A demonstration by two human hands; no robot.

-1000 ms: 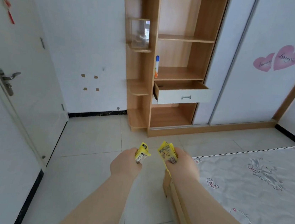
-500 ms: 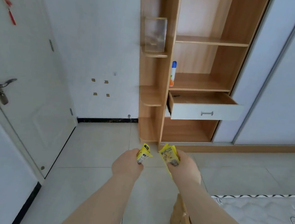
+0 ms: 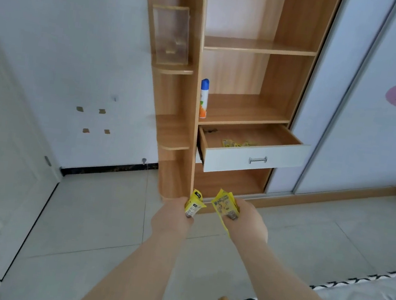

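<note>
Above pale floor tiles, left hand clasps small packet, right hand clasps wider packet.

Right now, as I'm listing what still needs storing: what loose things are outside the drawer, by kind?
Yellow packets: 2 at least, one each in the left hand and the right hand
Spray can: 1
Clear box: 1
Total: 4

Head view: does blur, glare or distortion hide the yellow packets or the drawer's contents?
Head view: even light, no harsh glare; the wide-angle lens bows the shelf unit; print on the packets in the left hand and right hand is too soft to read; the drawer holds blurry yellow patches.
</note>
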